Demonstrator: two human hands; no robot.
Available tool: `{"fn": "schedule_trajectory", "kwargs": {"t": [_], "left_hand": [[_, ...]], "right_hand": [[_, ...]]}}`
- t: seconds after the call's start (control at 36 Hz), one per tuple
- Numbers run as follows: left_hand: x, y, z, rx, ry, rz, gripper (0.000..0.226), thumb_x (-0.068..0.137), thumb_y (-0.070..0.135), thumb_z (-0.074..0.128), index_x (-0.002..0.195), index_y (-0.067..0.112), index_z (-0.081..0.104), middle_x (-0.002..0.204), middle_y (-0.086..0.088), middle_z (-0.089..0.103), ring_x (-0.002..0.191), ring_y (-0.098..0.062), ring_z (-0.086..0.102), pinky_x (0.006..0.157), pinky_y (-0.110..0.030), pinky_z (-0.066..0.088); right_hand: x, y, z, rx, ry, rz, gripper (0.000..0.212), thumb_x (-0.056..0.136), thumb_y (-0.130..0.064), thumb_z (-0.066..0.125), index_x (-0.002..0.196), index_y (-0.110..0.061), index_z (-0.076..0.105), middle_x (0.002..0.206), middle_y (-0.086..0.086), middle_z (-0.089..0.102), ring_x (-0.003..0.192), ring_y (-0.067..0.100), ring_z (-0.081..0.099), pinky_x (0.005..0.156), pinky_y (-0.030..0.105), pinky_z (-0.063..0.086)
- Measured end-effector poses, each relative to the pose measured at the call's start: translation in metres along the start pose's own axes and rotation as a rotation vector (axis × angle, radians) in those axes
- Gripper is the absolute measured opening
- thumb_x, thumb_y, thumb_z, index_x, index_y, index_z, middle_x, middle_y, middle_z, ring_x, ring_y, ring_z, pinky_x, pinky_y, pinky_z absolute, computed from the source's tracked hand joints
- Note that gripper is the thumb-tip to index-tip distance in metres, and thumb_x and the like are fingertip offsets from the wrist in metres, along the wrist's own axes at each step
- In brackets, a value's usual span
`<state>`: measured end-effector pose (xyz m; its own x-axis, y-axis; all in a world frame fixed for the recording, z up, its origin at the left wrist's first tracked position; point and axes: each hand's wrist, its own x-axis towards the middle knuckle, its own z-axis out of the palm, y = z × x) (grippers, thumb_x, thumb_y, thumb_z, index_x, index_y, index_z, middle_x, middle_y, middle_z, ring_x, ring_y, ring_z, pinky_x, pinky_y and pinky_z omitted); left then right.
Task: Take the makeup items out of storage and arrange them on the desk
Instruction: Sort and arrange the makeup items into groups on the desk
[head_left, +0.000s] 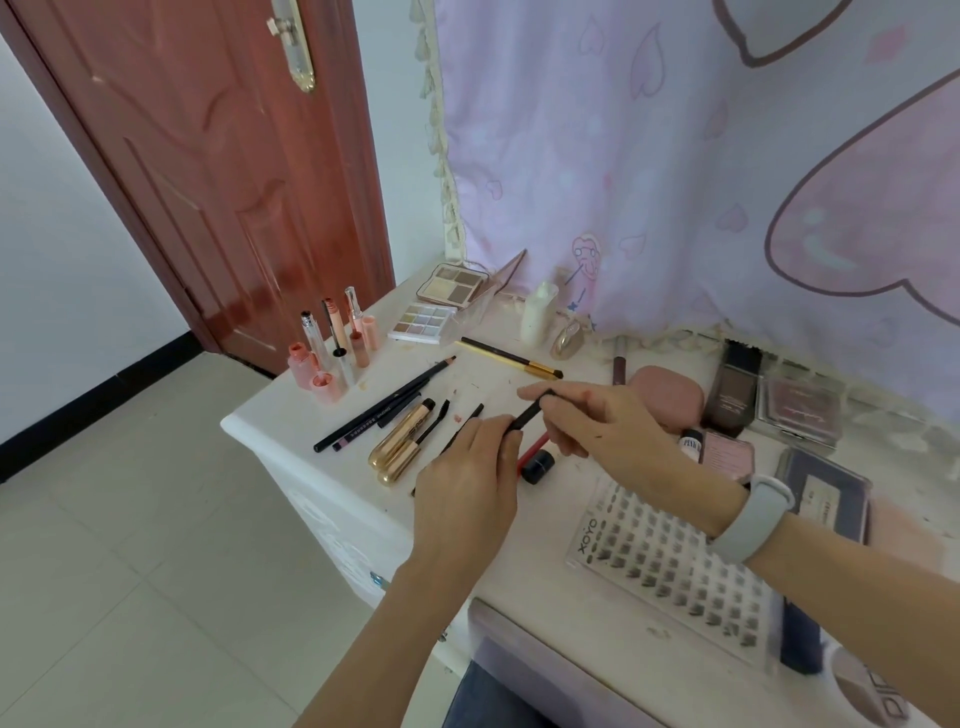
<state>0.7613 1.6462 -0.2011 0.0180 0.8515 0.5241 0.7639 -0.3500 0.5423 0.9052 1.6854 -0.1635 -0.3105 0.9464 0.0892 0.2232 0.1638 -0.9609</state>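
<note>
Above a cluttered white tabletop (291, 415), the left hand (467, 483) and right hand (597, 421) each close a grip on one black makeup pencil (527, 415).

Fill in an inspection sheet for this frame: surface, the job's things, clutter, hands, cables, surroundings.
Surface: white desk, stained and smudged.
Job's things: black pencils, gold tubes, lip glosses standing at the far left corner, two open palettes, brush, lash tray.
Clutter: pink pouch, dark boxes and compacts at the right, a black cap.
Hands: left hand and right hand both hold one slim black stick above the desk.
Cables: nothing seen.
Surroundings: red-brown door, pink curtain, tiled floor.
</note>
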Motion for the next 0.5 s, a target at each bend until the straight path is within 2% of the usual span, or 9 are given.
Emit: {"fn": "schedule_trajectory", "kwargs": {"t": [0.08, 0.17, 0.19, 0.25, 0.31, 0.36, 0.44, 0.5], "left_hand": [[0.0001, 0.0020, -0.0001, -0.010, 0.013, -0.036, 0.024, 0.092, 0.023, 0.048, 0.091, 0.011, 0.068, 0.068, 0.005, 0.061, 0.048, -0.008, 0.047, 0.042, -0.016, 0.032], [-0.0017, 0.0027, -0.0009, 0.001, 0.040, -0.072, 0.024, 0.091, 0.029, 0.049, 0.080, 0.016, 0.066, 0.054, 0.014, 0.043, 0.042, -0.005, 0.035, 0.041, -0.013, 0.020], [-0.0025, 0.0031, -0.0007, 0.005, 0.048, -0.080, 0.025, 0.090, 0.030, 0.050, 0.076, 0.016, 0.065, 0.051, 0.014, 0.039, 0.040, -0.006, 0.033, 0.041, -0.013, 0.019], [-0.0029, 0.0036, 0.0005, 0.014, 0.061, -0.111, 0.029, 0.089, 0.034, 0.051, 0.067, 0.017, 0.061, 0.046, 0.013, 0.035, 0.037, -0.008, 0.031, 0.040, -0.014, 0.017], [-0.0024, 0.0042, 0.0016, 0.024, 0.061, -0.153, 0.033, 0.088, 0.038, 0.049, 0.061, 0.020, 0.050, 0.042, 0.012, 0.027, 0.035, -0.009, 0.028, 0.040, -0.017, 0.015], [-0.0023, 0.0042, 0.0020, 0.023, 0.044, -0.184, 0.036, 0.088, 0.043, 0.047, 0.059, 0.022, 0.040, 0.040, 0.011, 0.022, 0.035, -0.009, 0.026, 0.041, -0.018, 0.014], [-0.0028, 0.0027, 0.0010, 0.012, 0.004, -0.195, 0.041, 0.088, 0.050, 0.043, 0.058, 0.024, 0.036, 0.039, 0.010, 0.022, 0.036, -0.009, 0.026, 0.042, -0.019, 0.016], [-0.0024, -0.0001, -0.0009, -0.036, -0.019, -0.161, 0.043, 0.090, 0.054, 0.043, 0.058, 0.025, 0.038, 0.040, 0.011, 0.024, 0.038, -0.008, 0.028, 0.042, -0.020, 0.019]], "right_hand": [[-0.0004, -0.0005, -0.0024, -0.094, 0.001, -0.037, 0.027, 0.096, -0.023, 0.046, 0.091, -0.041, 0.065, 0.059, -0.004, 0.049, 0.054, 0.005, 0.044, 0.059, 0.015, 0.040], [-0.0034, 0.0011, -0.0030, -0.194, -0.020, -0.058, 0.025, 0.094, -0.026, 0.048, 0.090, -0.044, 0.064, 0.056, -0.012, 0.051, 0.058, 0.008, 0.047, 0.062, 0.029, 0.045], [-0.0042, 0.0011, -0.0030, -0.225, -0.021, -0.065, 0.025, 0.094, -0.026, 0.048, 0.089, -0.043, 0.065, 0.055, -0.014, 0.053, 0.057, 0.008, 0.048, 0.062, 0.030, 0.045], [-0.0046, 0.0001, -0.0024, -0.254, -0.022, -0.083, 0.025, 0.095, -0.024, 0.048, 0.086, -0.039, 0.066, 0.055, -0.016, 0.054, 0.055, 0.002, 0.048, 0.059, 0.023, 0.044], [-0.0043, -0.0013, -0.0011, -0.234, -0.022, -0.090, 0.025, 0.096, -0.019, 0.048, 0.085, -0.032, 0.067, 0.055, -0.013, 0.054, 0.054, 0.001, 0.049, 0.057, 0.015, 0.043], [-0.0040, -0.0024, 0.0000, -0.210, -0.025, -0.089, 0.023, 0.096, -0.016, 0.048, 0.086, -0.021, 0.069, 0.058, -0.011, 0.053, 0.054, 0.000, 0.049, 0.057, 0.013, 0.043], [-0.0044, -0.0017, -0.0008, -0.233, -0.031, -0.090, 0.023, 0.096, -0.014, 0.048, 0.090, -0.005, 0.069, 0.060, -0.009, 0.053, 0.054, 0.001, 0.049, 0.058, 0.011, 0.042], [-0.0047, -0.0007, -0.0022, -0.242, -0.029, -0.086, 0.024, 0.096, -0.014, 0.048, 0.090, -0.002, 0.068, 0.060, -0.008, 0.053, 0.053, 0.001, 0.049, 0.057, 0.011, 0.041]]}}
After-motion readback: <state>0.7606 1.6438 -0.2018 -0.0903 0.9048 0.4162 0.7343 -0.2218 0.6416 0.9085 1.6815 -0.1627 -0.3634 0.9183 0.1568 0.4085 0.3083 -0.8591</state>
